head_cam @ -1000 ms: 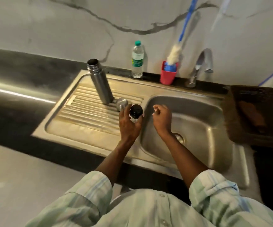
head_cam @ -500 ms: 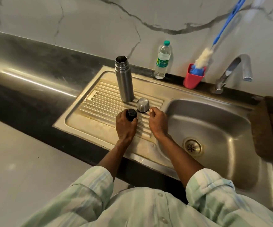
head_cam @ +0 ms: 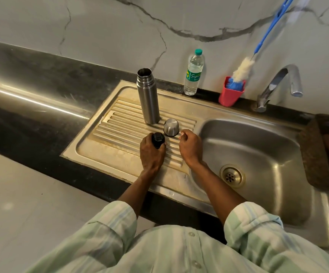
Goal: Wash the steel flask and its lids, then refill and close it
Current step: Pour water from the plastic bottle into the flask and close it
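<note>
While the steel flask [head_cam: 148,97] stands upright and uncapped on the ribbed drainboard [head_cam: 120,123], the left hand [head_cam: 151,152] grips the black inner lid [head_cam: 158,139], fingers curled round its lower part, lid just in front of the flask base. Steel cap [head_cam: 171,127] sits mouth-down on the ribs, just right of the flask base and just beside the black lid. Right hand [head_cam: 190,146] hovers right of the cap, fingers loosely curled, fingertips close to the cap's rim; cannot tell if they touch it or pinch anything. Sink basin [head_cam: 258,146] with drain [head_cam: 232,175] lies right of the flask. Behind the flask and to its right, against the wall: plastic water bottle [head_cam: 193,72], green cap on, then a red cup [head_cam: 231,94] holding a blue-handled bottle brush [head_cam: 244,68], then the tap [head_cam: 278,85]. Brown basket [head_cam: 323,150] at far right of the basin. Striped pale-green sleeves [head_cam: 108,229] in the foreground.
</note>
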The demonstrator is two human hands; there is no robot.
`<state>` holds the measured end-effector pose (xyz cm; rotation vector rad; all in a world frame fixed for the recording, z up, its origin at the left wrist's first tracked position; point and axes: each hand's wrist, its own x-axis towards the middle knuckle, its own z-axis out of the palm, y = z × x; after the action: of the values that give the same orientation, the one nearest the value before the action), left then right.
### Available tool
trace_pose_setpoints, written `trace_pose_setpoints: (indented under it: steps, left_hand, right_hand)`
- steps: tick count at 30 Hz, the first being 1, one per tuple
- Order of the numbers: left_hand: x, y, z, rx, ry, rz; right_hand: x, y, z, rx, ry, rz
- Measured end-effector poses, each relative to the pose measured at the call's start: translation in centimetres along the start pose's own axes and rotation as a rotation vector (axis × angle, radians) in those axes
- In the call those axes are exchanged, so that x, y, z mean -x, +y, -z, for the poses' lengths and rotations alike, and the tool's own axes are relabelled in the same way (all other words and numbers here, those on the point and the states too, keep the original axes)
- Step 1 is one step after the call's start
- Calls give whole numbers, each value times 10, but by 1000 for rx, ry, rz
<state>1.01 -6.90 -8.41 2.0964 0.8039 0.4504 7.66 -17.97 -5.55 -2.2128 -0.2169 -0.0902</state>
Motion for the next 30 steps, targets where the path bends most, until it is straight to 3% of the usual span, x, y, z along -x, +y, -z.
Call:
trace_pose_setpoints:
  steps: [12,23,26,30]
  left_hand:
    - [2,-4,1,-6,27,-19]
    - [-11,29,11,138,373,-126]
    - [-19,54,9,190,370,-193]
    - [-36,83,-3,241,230,-256]
  right_hand:
    - [2,3,2,20,11,3]
    - [-10,3,17,-72,2,27]
    - [-25,5,24,-102,-24,-11]
    - [-55,0,39,-84,24,-28]
